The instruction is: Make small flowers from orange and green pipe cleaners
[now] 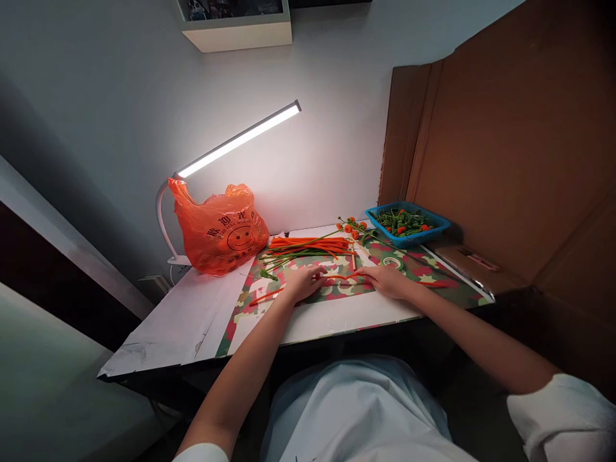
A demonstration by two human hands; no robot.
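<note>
Between my two hands runs a bent orange pipe cleaner [339, 276], low over the table. My left hand [302, 283] pinches its left part, and the fingertips of my right hand [387, 281] are closed on its right part. Another orange length [264, 297] shows left of my left wrist; whether it is the same piece is hidden. Just beyond my hands lies a bundle of orange pipe cleaners [312, 244], with green stems [289, 258] along its near side. A roll of green tape [393, 262] is beyond my right hand.
Orange pompom flowers [353, 227] lie at the back beside a blue basket [409, 241] of green and orange pieces. An orange plastic bag [221, 231] stands back left under a lit lamp [238, 140]. Cardboard [481, 160] walls the right side. A camouflage-patterned sheet [240, 317] covers part of the table.
</note>
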